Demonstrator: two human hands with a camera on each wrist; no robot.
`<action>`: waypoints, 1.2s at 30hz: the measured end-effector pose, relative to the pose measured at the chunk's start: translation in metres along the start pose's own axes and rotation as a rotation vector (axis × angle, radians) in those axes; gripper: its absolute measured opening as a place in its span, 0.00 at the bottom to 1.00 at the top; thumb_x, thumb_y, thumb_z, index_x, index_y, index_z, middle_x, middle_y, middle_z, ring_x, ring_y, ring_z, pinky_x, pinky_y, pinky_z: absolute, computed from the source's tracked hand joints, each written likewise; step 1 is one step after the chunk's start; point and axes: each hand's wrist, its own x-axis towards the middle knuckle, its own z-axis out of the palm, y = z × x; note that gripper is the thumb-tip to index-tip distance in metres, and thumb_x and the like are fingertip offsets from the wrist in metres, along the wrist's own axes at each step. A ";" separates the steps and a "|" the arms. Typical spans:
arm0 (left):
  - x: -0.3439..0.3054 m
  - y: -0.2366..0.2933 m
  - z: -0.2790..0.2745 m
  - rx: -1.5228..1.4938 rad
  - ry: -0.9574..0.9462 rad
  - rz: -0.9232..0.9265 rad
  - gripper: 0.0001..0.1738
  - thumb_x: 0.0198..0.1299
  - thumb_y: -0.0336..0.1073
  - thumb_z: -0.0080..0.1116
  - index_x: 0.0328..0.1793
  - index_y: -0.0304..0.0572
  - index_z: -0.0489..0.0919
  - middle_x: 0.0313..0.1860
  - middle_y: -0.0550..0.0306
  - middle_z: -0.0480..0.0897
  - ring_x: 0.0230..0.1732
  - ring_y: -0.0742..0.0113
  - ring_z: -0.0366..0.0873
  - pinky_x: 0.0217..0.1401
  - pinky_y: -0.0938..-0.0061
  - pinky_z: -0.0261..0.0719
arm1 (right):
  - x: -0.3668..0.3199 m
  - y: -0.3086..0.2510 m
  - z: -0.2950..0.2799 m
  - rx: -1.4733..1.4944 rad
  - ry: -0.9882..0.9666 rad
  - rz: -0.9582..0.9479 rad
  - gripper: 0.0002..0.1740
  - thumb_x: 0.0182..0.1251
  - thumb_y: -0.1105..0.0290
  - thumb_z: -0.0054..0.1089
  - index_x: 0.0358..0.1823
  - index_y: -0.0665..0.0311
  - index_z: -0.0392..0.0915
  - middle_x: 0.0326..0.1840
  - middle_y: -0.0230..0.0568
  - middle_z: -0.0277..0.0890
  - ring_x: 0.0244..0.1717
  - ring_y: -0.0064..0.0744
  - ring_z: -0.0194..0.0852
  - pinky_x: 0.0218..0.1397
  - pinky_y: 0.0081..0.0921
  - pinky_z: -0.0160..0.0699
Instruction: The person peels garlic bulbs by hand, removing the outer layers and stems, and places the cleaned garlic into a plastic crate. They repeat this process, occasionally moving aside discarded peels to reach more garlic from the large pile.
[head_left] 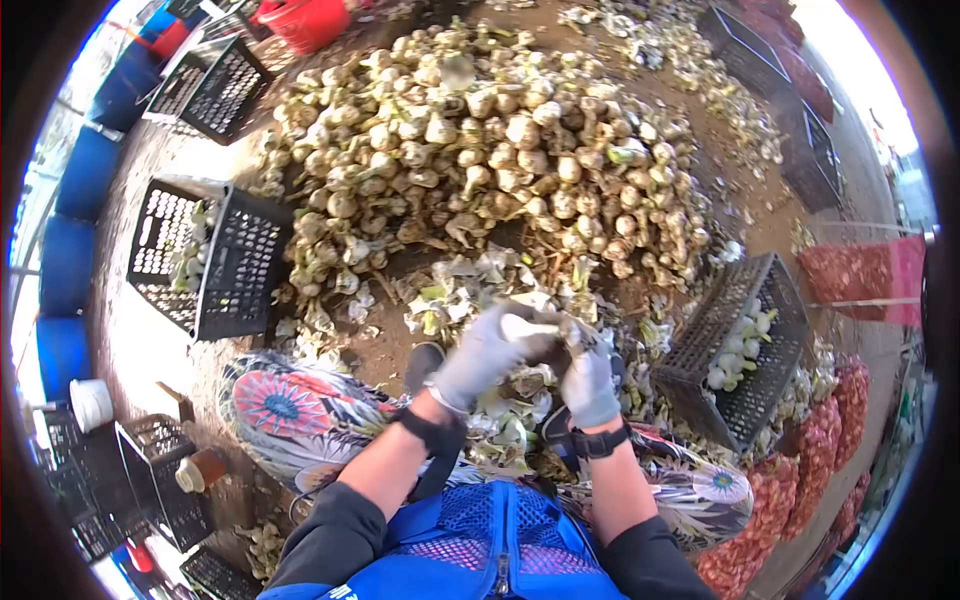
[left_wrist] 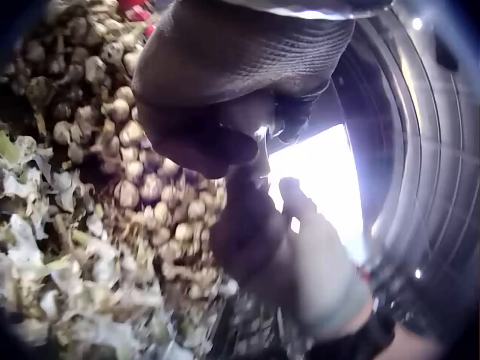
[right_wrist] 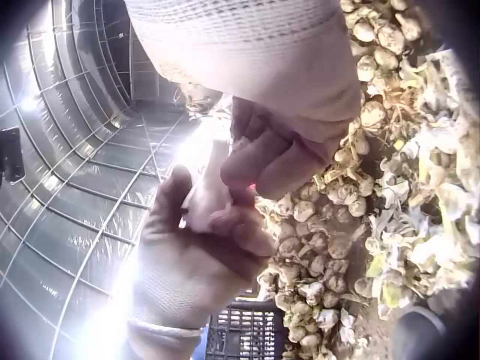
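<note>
In the head view my gloved left hand [head_left: 478, 360] grips a pale garlic bulb [head_left: 520, 327] in front of my body. My gloved right hand [head_left: 590, 382] meets it from the other side, fingers curled in against the same bulb. Seen from the right wrist, the bulb's whitish neck [right_wrist: 214, 169] stands between the two hands, and the right fingers [right_wrist: 259, 161] pinch at it. Glove and shadow hide most of the bulb in the left wrist view. Under the hands lie loose garlic skins and leaves [head_left: 470, 285].
A large heap of garlic bulbs [head_left: 500, 140] spreads ahead. Black crates holding white bulbs stand at left [head_left: 240, 265] and right [head_left: 690, 345]. Red mesh sacks [head_left: 815, 450] line the right side, and a red bucket [head_left: 305, 22] sits far back left.
</note>
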 end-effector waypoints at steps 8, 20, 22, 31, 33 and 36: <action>-0.020 0.125 -0.135 -0.974 0.389 0.709 0.25 0.70 0.54 0.55 0.53 0.36 0.77 0.54 0.42 0.83 0.49 0.58 0.82 0.55 0.63 0.83 | 0.093 -0.003 -0.127 -0.164 0.396 0.248 0.13 0.73 0.70 0.56 0.56 0.60 0.80 0.41 0.41 0.85 0.39 0.30 0.85 0.32 0.23 0.82; 0.047 0.003 -0.012 -0.309 0.243 -0.195 0.20 0.76 0.40 0.48 0.67 0.37 0.71 0.49 0.51 0.81 0.43 0.64 0.82 0.50 0.68 0.84 | 0.226 -0.014 -0.153 -1.847 0.266 0.217 0.30 0.58 0.66 0.65 0.65 0.43 0.73 0.61 0.48 0.72 0.61 0.49 0.75 0.65 0.47 0.71; 0.050 -0.011 -0.011 -0.380 0.210 -0.269 0.22 0.74 0.41 0.51 0.68 0.38 0.71 0.52 0.51 0.80 0.45 0.62 0.81 0.51 0.65 0.81 | 0.227 -0.015 -0.160 -1.876 0.237 0.196 0.30 0.57 0.67 0.65 0.64 0.42 0.74 0.58 0.46 0.73 0.59 0.48 0.76 0.63 0.46 0.70; 0.065 -0.069 0.010 -0.355 0.139 -0.332 0.25 0.74 0.37 0.51 0.73 0.42 0.64 0.54 0.59 0.77 0.52 0.66 0.79 0.51 0.68 0.82 | 0.082 0.036 -0.092 -0.808 0.181 -0.115 0.30 0.56 0.78 0.62 0.64 0.51 0.75 0.43 0.45 0.82 0.43 0.46 0.83 0.44 0.34 0.82; 0.062 -0.067 0.015 -0.362 -0.027 -0.205 0.22 0.72 0.37 0.54 0.69 0.42 0.66 0.54 0.59 0.78 0.48 0.70 0.80 0.46 0.76 0.82 | 0.047 0.033 -0.048 -1.036 0.055 -0.252 0.32 0.56 0.75 0.66 0.66 0.54 0.73 0.43 0.46 0.82 0.43 0.47 0.83 0.45 0.36 0.82; 0.058 -0.053 0.008 -0.197 0.051 -0.120 0.24 0.65 0.33 0.59 0.65 0.37 0.69 0.49 0.57 0.79 0.44 0.75 0.79 0.44 0.79 0.80 | 0.036 0.004 -0.036 -1.303 -0.156 -0.273 0.36 0.55 0.73 0.71 0.68 0.59 0.69 0.48 0.53 0.80 0.43 0.49 0.81 0.51 0.35 0.80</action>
